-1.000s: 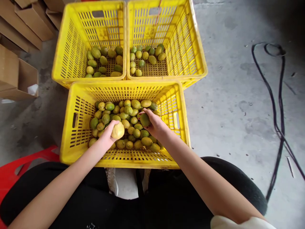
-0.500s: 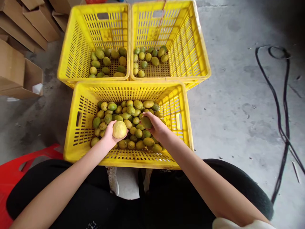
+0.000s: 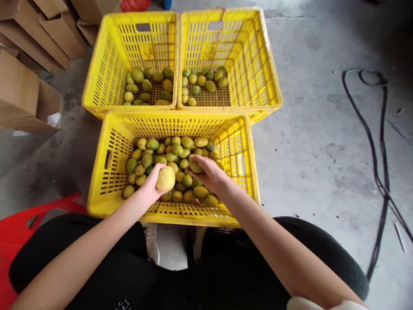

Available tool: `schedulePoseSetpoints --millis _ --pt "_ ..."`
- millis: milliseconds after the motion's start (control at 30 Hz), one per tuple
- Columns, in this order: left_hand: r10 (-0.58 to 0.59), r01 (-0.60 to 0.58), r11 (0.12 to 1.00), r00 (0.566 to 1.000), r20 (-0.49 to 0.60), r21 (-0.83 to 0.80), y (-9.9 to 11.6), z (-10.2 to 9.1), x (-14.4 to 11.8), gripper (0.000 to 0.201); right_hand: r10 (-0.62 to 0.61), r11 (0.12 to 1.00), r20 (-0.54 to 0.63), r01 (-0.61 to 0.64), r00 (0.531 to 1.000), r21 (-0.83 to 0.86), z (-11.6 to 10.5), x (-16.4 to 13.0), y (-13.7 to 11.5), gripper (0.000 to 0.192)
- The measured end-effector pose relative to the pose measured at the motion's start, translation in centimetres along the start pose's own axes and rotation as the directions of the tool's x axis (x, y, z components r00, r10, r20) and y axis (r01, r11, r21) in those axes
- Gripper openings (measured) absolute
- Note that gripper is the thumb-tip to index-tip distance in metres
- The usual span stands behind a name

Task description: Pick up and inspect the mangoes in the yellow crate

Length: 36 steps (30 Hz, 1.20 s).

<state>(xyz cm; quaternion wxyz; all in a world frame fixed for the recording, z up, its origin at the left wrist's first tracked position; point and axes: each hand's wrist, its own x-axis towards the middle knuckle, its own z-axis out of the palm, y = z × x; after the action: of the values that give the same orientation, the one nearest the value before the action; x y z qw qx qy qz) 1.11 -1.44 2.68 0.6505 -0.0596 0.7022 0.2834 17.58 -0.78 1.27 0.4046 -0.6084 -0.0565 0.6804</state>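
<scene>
The left hand [image 3: 149,186] is closed around a pale yellow, round fruit [image 3: 165,178], lifted just above the heap in the near yellow slotted plastic crate [image 3: 97,181]. The right hand [image 3: 209,172] grips a green-yellow oval fruit [image 3: 195,165] over the same heap. Judging by the piles, the sorting looks well short of done: the near crate holds many fruits, while the 2 far crates hold only a thin layer each, the far left crate [image 3: 106,73] with larger fruit and the far right crate [image 3: 258,69] with smaller (greener ones, it seems).
</scene>
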Motion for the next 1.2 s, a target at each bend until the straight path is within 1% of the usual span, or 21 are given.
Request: schedulePoseSetpoints --millis 67,100,167,200,267,433,567,667,800,867,933,967,1067,1100,1200 --pt "-0.038 0.038 0.999 0.999 0.026 -0.017 0.1 0.0 -0.2 0.023 0.077 0.997 -0.026 -0.077 0.997 0.025 0.4 -0.6 -0.3 0.017" --pt "-0.055 0.056 0.998 0.997 0.045 -0.024 0.2 0.0 -0.4 0.026 0.125 0.992 -0.031 -0.124 0.992 0.027 0.5 -0.8 -0.5 0.02" --pt "-0.085 0.088 0.996 0.994 0.074 -0.027 0.4 0.0 -0.6 0.031 0.186 0.982 -0.012 -0.186 0.982 0.024 0.7 -1.0 -0.9 0.032" --pt "-0.095 0.098 0.995 0.992 0.088 -0.025 0.4 -0.1 -0.7 0.033 0.198 0.98 -0.002 -0.198 0.98 0.029 0.8 -1.1 -1.1 0.036" --pt "-0.105 0.109 0.994 0.988 0.112 -0.025 0.5 -0.1 -0.9 0.036 0.195 0.979 0.004 -0.195 0.981 0.053 0.8 -1.2 -1.2 0.035" --pt "-0.097 0.103 0.994 0.987 0.13 -0.04 0.6 -0.1 -0.6 0.041 0.227 0.97 -0.115 -0.214 0.967 0.111 0.9 -1.2 -1.2 0.022" --pt "-0.067 0.068 0.998 0.991 0.114 0.0 0.6 0.0 -0.2 0.038 0.273 0.956 -0.078 -0.261 0.959 0.131 1.1 -1.3 -1.2 0.018" --pt "-0.058 0.055 0.998 0.992 0.113 0.033 0.5 0.1 -0.1 0.038 0.24 0.967 -0.042 -0.235 0.97 0.099 1.1 -1.4 -1.1 0.015" --pt "-0.042 0.036 0.998 0.991 0.128 0.056 0.3 0.0 0.1 0.035 0.111 0.994 -0.011 -0.111 0.994 -0.002 0.7 -1.3 -0.7 0.005" --pt "-0.006 -0.006 0.997 0.99 0.144 0.077 0.2 0.0 0.2 0.028 0.09 0.995 0.014 -0.089 0.996 -0.037 0.6 -1.3 -0.5 0.006" --pt "0.018 -0.033 0.996 0.986 0.163 0.087 0.1 0.0 0.2 0.022 0.126 0.99 0.037 -0.124 0.991 -0.063 0.6 -1.4 -0.6 0.008" --pt "0.018 -0.032 0.996 0.985 0.169 0.084 0.1 0.0 0.1 0.021 0.158 0.985 0.041 -0.154 0.987 -0.076 0.7 -1.4 -0.7 0.013" --pt "-0.013 0.0 0.996 0.989 0.15 0.086 0.1 0.1 0.0 0.023 0.24 0.968 0.015 -0.238 0.971 -0.084 0.9 -1.5 -1.1 0.033" --pt "-0.017 0.005 0.996 0.991 0.131 0.088 0.2 0.2 0.0 0.026 0.251 0.966 0.012 -0.249 0.968 -0.074 0.9 -1.5 -1.2 0.037" --pt "-0.024 0.019 0.997 0.997 0.077 0.072 0.5 0.2 0.0 0.032 0.24 0.97 0.028 -0.24 0.97 -0.029 0.9 -1.5 -1.4 0.036"
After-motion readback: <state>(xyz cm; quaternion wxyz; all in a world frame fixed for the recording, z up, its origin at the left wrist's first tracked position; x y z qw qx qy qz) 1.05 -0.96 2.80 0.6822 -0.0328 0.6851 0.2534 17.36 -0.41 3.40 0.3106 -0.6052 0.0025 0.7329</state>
